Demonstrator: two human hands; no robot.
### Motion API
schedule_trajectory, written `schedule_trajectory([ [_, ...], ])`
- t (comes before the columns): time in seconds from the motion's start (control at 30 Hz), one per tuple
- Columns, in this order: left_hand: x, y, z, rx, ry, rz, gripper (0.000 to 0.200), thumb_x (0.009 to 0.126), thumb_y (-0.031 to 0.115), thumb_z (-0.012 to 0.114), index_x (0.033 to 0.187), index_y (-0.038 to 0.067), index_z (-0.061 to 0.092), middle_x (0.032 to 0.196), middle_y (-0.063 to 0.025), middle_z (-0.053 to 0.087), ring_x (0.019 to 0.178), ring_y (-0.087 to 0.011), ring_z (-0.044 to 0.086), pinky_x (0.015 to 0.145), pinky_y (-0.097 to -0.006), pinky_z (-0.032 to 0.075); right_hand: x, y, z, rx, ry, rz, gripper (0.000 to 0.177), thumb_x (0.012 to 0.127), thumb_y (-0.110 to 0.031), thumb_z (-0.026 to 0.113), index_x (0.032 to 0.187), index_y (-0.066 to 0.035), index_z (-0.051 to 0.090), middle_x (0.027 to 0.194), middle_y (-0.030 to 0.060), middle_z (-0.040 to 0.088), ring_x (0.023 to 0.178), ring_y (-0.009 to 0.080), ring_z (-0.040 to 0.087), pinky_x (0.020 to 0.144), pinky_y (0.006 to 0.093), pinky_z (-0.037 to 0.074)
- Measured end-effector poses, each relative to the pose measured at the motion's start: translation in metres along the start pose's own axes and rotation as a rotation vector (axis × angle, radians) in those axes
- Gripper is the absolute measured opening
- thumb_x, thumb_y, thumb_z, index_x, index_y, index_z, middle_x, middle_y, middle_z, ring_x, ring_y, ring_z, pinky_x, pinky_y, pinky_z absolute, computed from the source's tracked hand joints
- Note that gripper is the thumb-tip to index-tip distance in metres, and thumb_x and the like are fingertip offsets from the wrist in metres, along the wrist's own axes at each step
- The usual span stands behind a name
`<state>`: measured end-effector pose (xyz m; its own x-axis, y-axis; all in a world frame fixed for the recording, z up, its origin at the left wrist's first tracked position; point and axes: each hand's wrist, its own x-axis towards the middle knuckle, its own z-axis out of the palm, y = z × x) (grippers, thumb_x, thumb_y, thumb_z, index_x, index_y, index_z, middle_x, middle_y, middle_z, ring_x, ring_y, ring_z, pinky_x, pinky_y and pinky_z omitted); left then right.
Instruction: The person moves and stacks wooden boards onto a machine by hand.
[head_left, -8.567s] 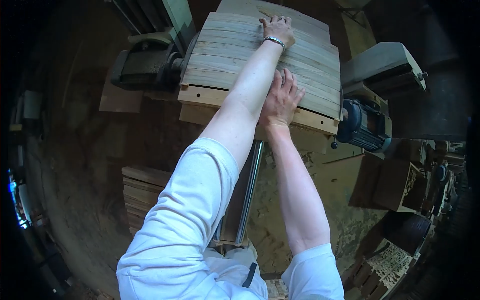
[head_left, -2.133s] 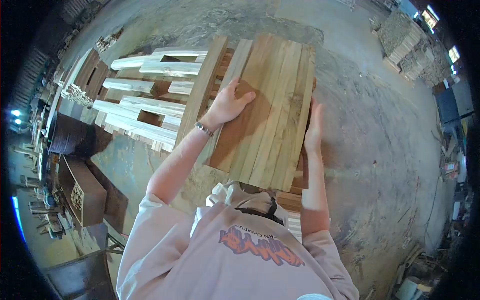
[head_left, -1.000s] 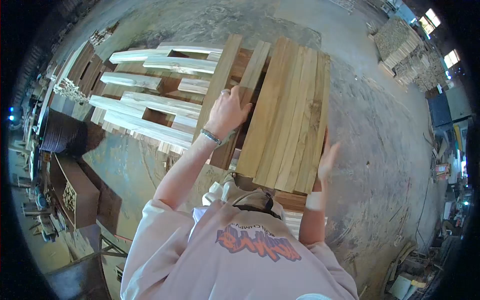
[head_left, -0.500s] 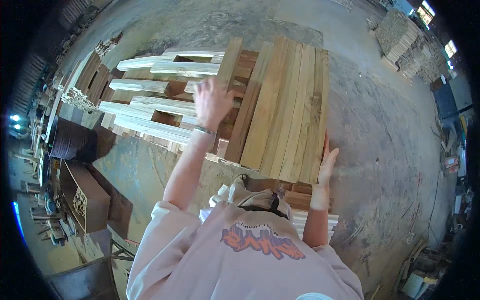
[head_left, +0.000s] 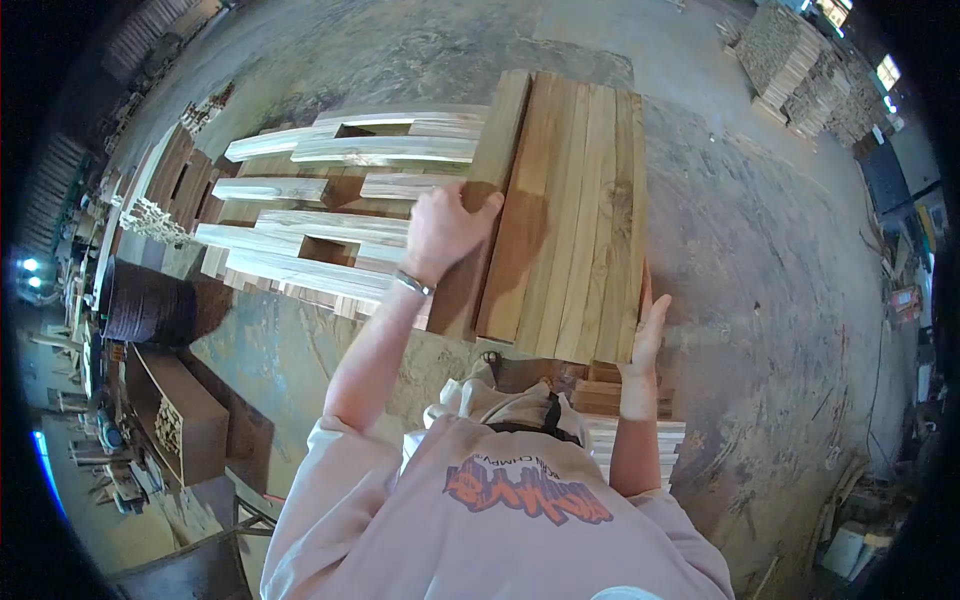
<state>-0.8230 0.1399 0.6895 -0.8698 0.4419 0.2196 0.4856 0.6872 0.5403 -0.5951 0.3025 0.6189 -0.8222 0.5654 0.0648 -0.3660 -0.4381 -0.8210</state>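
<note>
A row of light wooden planks (head_left: 572,220) lies side by side on the stack in front of me. At the row's left edge is a darker plank (head_left: 500,135), raised a little above the others. My left hand (head_left: 445,232) is closed on this plank, thumb over its top and curled fingers at its left side. On the opposite side, my right hand (head_left: 648,335) is open, its palm and straight fingers upright against the outer right edge of the row, near the close end.
Pale wooden bars (head_left: 330,225) lie crosswise with gaps on the stack to the left. A dark barrel (head_left: 148,300) and an open box with wood pieces (head_left: 195,430) stand further left. More stacked timber (head_left: 795,70) is at the far right on the concrete floor (head_left: 740,230).
My left hand has come down onto the left plank, which has moved right against the row; the gap between them has closed. My right hand stays at the right edge.
</note>
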Motion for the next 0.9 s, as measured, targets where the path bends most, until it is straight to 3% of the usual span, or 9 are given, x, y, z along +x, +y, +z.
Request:
schedule_trajectory([
  [0.1, -0.007, 0.008, 0.006, 0.024, -0.071, 0.031, 0.056, 0.084, 0.041, 0.063, 0.113, -0.007, 0.057, 0.097, -0.0265, 0.065, 0.090, -0.0424, 0.063, 0.078, -0.0446, 0.053, 0.001, 0.000, 0.001, -0.036, -0.007, -0.007, 0.075, 0.097, -0.059, 0.023, 0.150, -0.006, 0.019, 0.153, 0.0072, 0.025, 0.139, 0.0202, 0.027, 0.113, 0.0376, 0.022],
  [0.23, -0.020, 0.000, -0.006, -0.405, -0.179, 0.041, 0.061, 0.082, 0.033, 0.070, 0.123, -0.007, 0.050, 0.113, -0.0258, 0.060, 0.108, -0.0332, 0.059, 0.090, -0.0392, 0.048, 0.001, -0.003, 0.001, -0.061, -0.082, 0.003, 0.075, 0.098, -0.058, 0.025, 0.151, -0.007, 0.011, 0.155, 0.0074, 0.018, 0.141, 0.0191, 0.021, 0.115, 0.0362, 0.018],
  [0.33, -0.074, -0.014, -0.033, -0.683, -0.435, 0.068, 0.094, 0.073, 0.020, 0.081, 0.144, -0.003, 0.024, 0.135, -0.0225, 0.048, 0.124, -0.0265, 0.049, 0.101, -0.0363, 0.042, -0.002, -0.003, -0.003, -0.063, -0.067, 0.014, 0.075, 0.098, -0.056, 0.025, 0.151, -0.005, 0.011, 0.156, 0.0075, 0.016, 0.143, 0.0187, 0.017, 0.116, 0.0356, 0.014],
  [0.4, -0.102, -0.027, -0.045, -0.644, -0.510, 0.323, 0.114, 0.066, 0.017, 0.085, 0.148, -0.001, 0.009, 0.142, -0.0233, 0.040, 0.130, -0.0299, 0.043, 0.105, -0.0375, 0.039, -0.002, -0.007, 0.004, -0.110, -0.060, -0.043, 0.075, 0.098, -0.056, 0.025, 0.151, -0.004, 0.011, 0.156, 0.0071, 0.015, 0.143, 0.0186, 0.015, 0.116, 0.0353, 0.013],
  [0.43, -0.109, -0.032, -0.042, -0.639, -0.541, 0.336, 0.114, 0.066, 0.017, 0.085, 0.148, -0.001, 0.009, 0.142, -0.0233, 0.040, 0.130, -0.0299, 0.043, 0.105, -0.0375, 0.039, -0.005, -0.005, 0.008, -0.157, -0.074, -0.077, 0.075, 0.098, -0.056, 0.026, 0.150, -0.003, 0.011, 0.157, 0.0068, 0.015, 0.143, 0.0184, 0.013, 0.116, 0.0350, 0.011],
  [0.53, -0.129, -0.031, -0.025, -0.264, -0.256, 0.204, 0.118, 0.057, 0.013, 0.089, 0.148, 0.001, 0.014, 0.133, -0.0264, 0.048, 0.121, -0.0359, 0.052, 0.097, -0.0401, 0.046, -0.005, -0.002, 0.007, -0.068, -0.071, -0.082, 0.075, 0.098, -0.055, 0.026, 0.150, -0.002, 0.013, 0.157, 0.0075, 0.014, 0.144, 0.0187, 0.011, 0.116, 0.0343, 0.011],
  [0.67, -0.124, -0.032, -0.030, -0.416, -0.402, 0.117, 0.109, 0.058, 0.007, 0.088, 0.146, 0.002, 0.024, 0.136, -0.0228, 0.047, 0.122, -0.0257, 0.052, 0.098, -0.0370, 0.045, -0.007, -0.012, 0.022, -0.126, 0.080, -0.073, 0.078, 0.097, -0.058, 0.028, 0.149, -0.001, 0.014, 0.156, 0.0088, 0.016, 0.143, 0.0192, 0.015, 0.115, 0.0341, 0.014],
  [0.8, -0.122, -0.039, -0.019, -0.390, -0.353, 0.138, 0.101, 0.058, 0.009, 0.089, 0.141, -0.001, 0.033, 0.130, -0.0193, 0.052, 0.118, -0.0251, 0.053, 0.097, -0.0368, 0.045, -0.007, -0.013, 0.017, 0.081, 0.280, 0.041, 0.084, 0.094, -0.065, 0.027, 0.141, 0.004, 0.034, 0.144, 0.0129, 0.041, 0.130, 0.0198, 0.040, 0.109, 0.0347, 0.029],
  [0.9, -0.124, -0.049, -0.013, -0.420, -0.297, 0.232, 0.100, 0.059, 0.013, 0.090, 0.140, -0.002, 0.034, 0.132, -0.0179, 0.049, 0.119, -0.0268, 0.050, 0.098, -0.0381, 0.044, -0.037, 0.002, 0.009, 0.124, 0.443, -0.162, 0.074, 0.098, -0.057, 0.028, 0.136, 0.005, 0.042, 0.139, 0.0157, 0.047, 0.127, 0.0269, 0.045, 0.107, 0.0394, 0.033],
])
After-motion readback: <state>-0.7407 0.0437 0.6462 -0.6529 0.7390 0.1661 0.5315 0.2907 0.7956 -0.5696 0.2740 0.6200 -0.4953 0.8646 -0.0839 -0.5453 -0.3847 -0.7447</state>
